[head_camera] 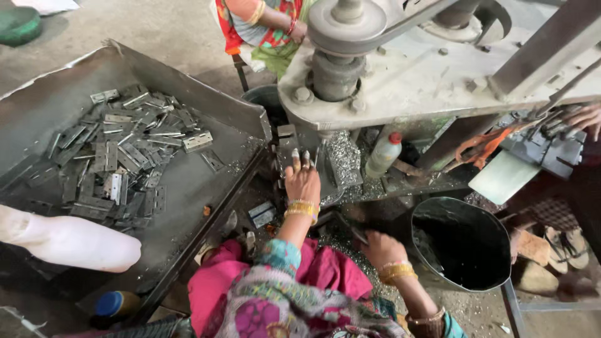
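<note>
The left hand [302, 181], at frame centre, pinches a metal hinge [287, 150] beneath the belt-driven machine [350, 56]; fingers risk being caught. The right hand [382, 249], lower right, is loosely curled; its contents cannot be determined. Metal shavings [343, 156] could cut skin.

Hinges [119, 156] in the tray [188, 94]: grey metal, dull sheen, a few brighter and reflective. Tray itself was sheet metal, matt, scuffed and dusted. Machine body [432, 75] was cast or plate metal, pale coating worn, chalky and rough; pulley [346, 25] smooth, dull grey. Metal shavings [343, 156] beneath it glittered. Bottle [383, 155] was translucent plastic, grimy, with a glossy red cap. Bucket [466, 241] was dark with a slight gloss, likely metal, though the view was unclear. White sack [69, 241] appeared smooth and matt. Bangles [303, 208] on the left hand [302, 181] were shiny yellow metal. Clothing [288, 300] was printed woven cloth, matt.
</note>
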